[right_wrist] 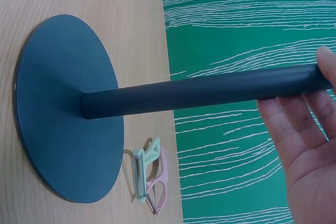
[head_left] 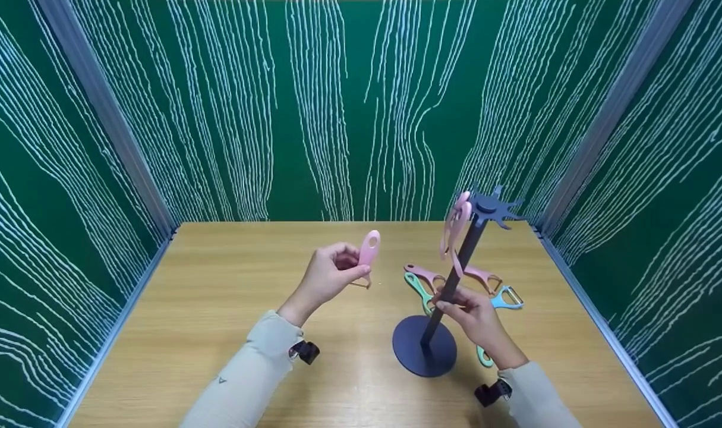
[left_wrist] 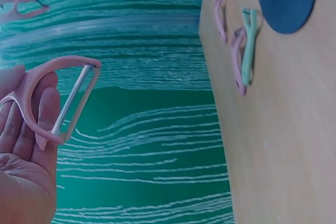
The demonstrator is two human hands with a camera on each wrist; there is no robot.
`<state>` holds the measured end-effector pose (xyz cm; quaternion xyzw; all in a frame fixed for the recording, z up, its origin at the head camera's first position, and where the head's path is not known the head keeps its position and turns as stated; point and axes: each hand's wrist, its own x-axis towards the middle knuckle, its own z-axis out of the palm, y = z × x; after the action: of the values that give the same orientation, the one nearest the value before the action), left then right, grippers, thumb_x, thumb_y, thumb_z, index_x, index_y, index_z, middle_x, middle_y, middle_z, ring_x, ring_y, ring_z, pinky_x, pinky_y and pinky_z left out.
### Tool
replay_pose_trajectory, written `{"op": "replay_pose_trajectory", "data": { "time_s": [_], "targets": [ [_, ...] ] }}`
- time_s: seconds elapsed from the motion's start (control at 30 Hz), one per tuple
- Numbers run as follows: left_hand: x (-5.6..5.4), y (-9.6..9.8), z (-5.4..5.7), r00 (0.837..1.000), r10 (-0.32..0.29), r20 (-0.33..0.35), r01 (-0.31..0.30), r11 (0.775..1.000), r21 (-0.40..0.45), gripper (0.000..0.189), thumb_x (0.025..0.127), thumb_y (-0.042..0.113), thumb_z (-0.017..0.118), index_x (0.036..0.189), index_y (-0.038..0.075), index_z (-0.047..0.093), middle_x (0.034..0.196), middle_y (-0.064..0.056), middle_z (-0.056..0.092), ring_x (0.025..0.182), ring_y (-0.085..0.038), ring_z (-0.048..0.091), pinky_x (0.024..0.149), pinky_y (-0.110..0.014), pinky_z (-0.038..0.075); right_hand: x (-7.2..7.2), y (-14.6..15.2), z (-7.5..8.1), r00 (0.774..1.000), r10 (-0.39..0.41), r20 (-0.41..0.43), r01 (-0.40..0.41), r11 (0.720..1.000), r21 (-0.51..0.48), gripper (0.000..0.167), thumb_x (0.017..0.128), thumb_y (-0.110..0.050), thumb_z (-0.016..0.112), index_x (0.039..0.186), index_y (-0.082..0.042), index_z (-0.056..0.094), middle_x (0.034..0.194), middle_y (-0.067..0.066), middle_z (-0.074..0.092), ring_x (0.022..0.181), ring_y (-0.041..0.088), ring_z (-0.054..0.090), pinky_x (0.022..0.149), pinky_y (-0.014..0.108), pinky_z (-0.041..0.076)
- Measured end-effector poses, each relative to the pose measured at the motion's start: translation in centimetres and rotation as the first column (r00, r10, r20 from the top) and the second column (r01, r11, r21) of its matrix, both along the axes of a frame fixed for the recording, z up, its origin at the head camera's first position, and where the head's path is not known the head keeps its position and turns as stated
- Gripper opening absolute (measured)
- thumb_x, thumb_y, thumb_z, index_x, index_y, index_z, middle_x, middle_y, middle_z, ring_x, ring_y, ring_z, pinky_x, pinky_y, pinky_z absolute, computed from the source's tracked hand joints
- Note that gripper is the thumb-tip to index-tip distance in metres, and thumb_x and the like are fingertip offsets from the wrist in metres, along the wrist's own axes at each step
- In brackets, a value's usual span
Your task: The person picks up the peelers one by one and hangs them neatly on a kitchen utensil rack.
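A pink vegetable peeler [head_left: 369,248] is pinched between the thumb and fingers of my left hand [head_left: 328,274], its holed handle end pointing up. In the left wrist view, the metal blade of this peeler [left_wrist: 73,100] faces away from the palm. My right hand [head_left: 476,315] grips the dark post of a utensil stand [head_left: 469,245], which has a round base [head_left: 425,351] and a hooked top [head_left: 491,207]. Pink peelers [head_left: 456,229] hang from hooks on the left side of that top. Other hooks on the right side carry nothing.
Behind the stand on the wooden table [head_left: 236,309] lie more peelers: a pink one [head_left: 420,272], a green one [head_left: 419,291], another pink one [head_left: 484,277] and a blue one [head_left: 508,298]. A green handle [head_left: 485,356] shows beside the right wrist. Green walls [head_left: 313,107] enclose the table.
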<state>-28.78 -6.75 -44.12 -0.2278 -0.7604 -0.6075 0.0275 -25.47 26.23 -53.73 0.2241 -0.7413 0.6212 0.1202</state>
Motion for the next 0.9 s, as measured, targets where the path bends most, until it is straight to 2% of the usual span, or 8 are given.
{"op": "replay_pose_trajectory", "data": {
  "time_s": [0.2,0.5,0.77,0.9],
  "targets": [
    [0.6,1.1,1.2,1.0,-0.027,-0.016,0.028,0.999,0.027,0.021,0.096,0.009,0.084,0.112,-0.001,0.075,0.106,-0.018,0.081,0.092,-0.018,0.075,0.087,-0.03,0.066,0.0,0.0,0.0,1.0,-0.004,-0.002,0.004,1.0,0.004,0.02,0.098,0.011,0.07,0.118,0.013,0.072,0.102,0.017,0.082,0.094,0.01,0.081,0.084,0.023,0.066],
    [1.5,3.2,3.3,0.993,-0.105,-0.051,0.108,0.993,0.052,0.023,0.095,0.009,0.085,0.114,-0.002,0.076,0.107,-0.019,0.08,0.089,-0.015,0.074,0.084,-0.029,0.066,0.0,0.1,0.1,1.0,0.004,0.012,-0.004,1.0,0.019,0.023,0.1,0.01,0.069,0.122,0.016,0.069,0.104,0.005,0.084,0.096,0.006,0.08,0.086,0.023,0.065],
    [2.4,4.8,5.2,0.985,-0.151,-0.078,0.156,0.986,0.055,0.022,0.094,0.009,0.085,0.111,-0.002,0.076,0.104,-0.018,0.08,0.086,-0.011,0.074,0.079,-0.024,0.064,0.2,0.0,0.3,0.998,-0.043,0.055,0.041,0.998,0.042,0.022,0.1,0.007,0.071,0.12,0.016,0.07,0.107,0.025,0.081,0.098,0.013,0.081,0.086,0.022,0.065],
    [2.8,5.5,6.0,0.982,-0.171,-0.075,0.176,0.983,0.054,0.022,0.095,0.009,0.084,0.113,-0.002,0.077,0.105,-0.017,0.08,0.088,-0.012,0.073,0.081,-0.026,0.065,0.2,0.0,0.4,0.997,-0.048,0.06,0.046,0.998,0.036,0.023,0.099,0.007,0.072,0.12,0.017,0.07,0.107,0.024,0.081,0.097,0.012,0.081,0.085,0.022,0.065]
  ]
}}
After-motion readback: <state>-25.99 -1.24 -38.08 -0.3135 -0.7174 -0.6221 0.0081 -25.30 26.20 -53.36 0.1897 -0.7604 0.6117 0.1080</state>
